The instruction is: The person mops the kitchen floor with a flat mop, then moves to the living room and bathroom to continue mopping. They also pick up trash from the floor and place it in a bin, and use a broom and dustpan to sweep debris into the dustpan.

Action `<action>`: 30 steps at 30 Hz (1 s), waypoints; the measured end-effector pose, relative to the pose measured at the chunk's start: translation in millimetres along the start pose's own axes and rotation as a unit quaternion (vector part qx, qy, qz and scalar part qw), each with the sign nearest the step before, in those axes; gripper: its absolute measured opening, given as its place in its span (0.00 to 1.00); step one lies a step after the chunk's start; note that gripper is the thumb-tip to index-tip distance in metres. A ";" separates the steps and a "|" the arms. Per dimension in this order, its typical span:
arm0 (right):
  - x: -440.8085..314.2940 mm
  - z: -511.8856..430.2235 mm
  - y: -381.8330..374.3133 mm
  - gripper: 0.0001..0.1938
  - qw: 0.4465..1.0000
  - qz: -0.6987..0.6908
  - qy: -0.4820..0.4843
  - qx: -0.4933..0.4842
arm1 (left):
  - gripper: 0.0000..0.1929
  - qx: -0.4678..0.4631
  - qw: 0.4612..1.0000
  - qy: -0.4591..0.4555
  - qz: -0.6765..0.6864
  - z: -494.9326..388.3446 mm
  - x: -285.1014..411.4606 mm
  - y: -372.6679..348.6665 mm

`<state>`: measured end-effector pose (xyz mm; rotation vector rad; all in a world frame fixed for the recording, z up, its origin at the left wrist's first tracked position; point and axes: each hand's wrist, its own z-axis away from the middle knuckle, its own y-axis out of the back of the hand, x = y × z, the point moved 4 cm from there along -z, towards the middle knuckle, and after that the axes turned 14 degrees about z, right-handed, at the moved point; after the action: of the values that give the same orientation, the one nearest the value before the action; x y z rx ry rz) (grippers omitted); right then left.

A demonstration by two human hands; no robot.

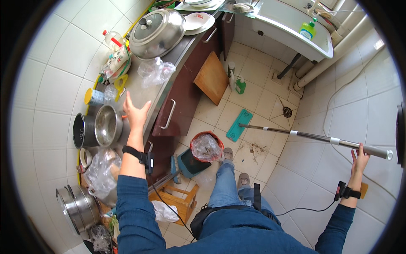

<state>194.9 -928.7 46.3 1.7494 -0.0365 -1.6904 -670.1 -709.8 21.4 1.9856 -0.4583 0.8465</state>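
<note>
Over the metal countertop, my left hand [137, 111] is held with its fingers apart and nothing in it. A clear plastic bag [156, 71] lies on the counter beyond it, and a steel bowl [108, 126] stands beside it. At the right wall, my right hand [359, 161] is at the upper end of a flat mop's handle [317, 137], fingers loosely against it. The mop's teal flat head [239, 125] rests on the tiled floor. Dark debris [256, 149] is scattered on the tiles near my feet.
A red bin [221, 143] with a plastic liner stands by a dustpan [187, 166] and brush [175, 168]. A wooden board [212, 78] leans on the cabinet near a green bottle [240, 86]. Behind my left arm is a wooden stool [187, 203]. A sink [285, 35] spans the far end.
</note>
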 end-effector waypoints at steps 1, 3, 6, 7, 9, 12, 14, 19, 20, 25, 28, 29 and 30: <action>-0.7 -2.4 -1.3 0.18 1.000 0.006 0.002 0.006 | 0.37 -0.009 0.999 -0.048 -0.008 -17.4 1.6 -12.8; -0.8 -8.7 -3.2 0.18 0.999 0.014 0.028 0.018 | 0.32 -0.045 0.995 -0.084 -0.010 -55.6 -2.5 -34.2; 15.8 -16.5 1.7 0.25 0.994 0.028 -0.070 0.075 | 0.28 -0.080 0.996 -0.043 -0.002 -110.1 -25.4 -60.7; 18.0 -19.1 0.9 0.26 0.996 0.038 -0.049 0.065 | 0.29 -0.073 0.996 -0.038 -0.026 -122.4 -34.5 -67.0; 26.9 -20.1 1.3 0.27 0.994 0.056 -0.061 0.068 | 0.30 -0.065 0.994 -0.016 -0.089 -144.5 -52.0 -81.3; 38.3 -13.9 -2.0 0.25 0.989 0.110 -0.080 0.061 | 0.29 -0.172 0.973 -0.053 -0.147 -158.4 -69.8 -109.0; 43.0 -4.8 -4.0 0.24 0.982 0.132 -0.110 0.080 | 0.30 -0.233 0.954 -0.074 -0.172 -157.3 -79.1 -127.9; 31.5 21.2 -21.2 0.23 0.982 0.116 -0.139 0.050 | 0.23 -0.291 0.937 -0.100 -0.164 -169.9 -101.9 -161.5; 25.4 26.6 -24.6 0.23 0.983 0.089 -0.153 0.041 | 0.23 -0.342 0.916 -0.135 -0.160 -174.1 -105.4 -168.0; -32.6 43.1 -72.3 0.16 0.997 0.078 -0.013 -0.001 | 0.17 -0.303 0.935 0.140 0.119 -189.3 -146.4 -157.4; -69.4 50.1 -105.7 0.15 0.997 0.059 0.049 0.002 | 0.22 -0.235 0.930 -0.243 -0.146 -180.7 -128.1 -130.5; -80.8 50.5 -115.9 0.15 0.995 0.066 0.079 0.007 | 0.22 -0.248 0.926 -0.263 -0.112 -180.4 -121.8 -119.8; -89.2 49.8 -125.1 0.15 0.995 0.051 0.088 0.010 | 0.21 -0.243 0.934 -0.244 -0.091 -178.6 -116.4 -108.0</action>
<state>83.0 -814.2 67.4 1.8721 -0.0622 -1.4632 -754.1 -502.4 -62.3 1.7166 -0.6800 0.0885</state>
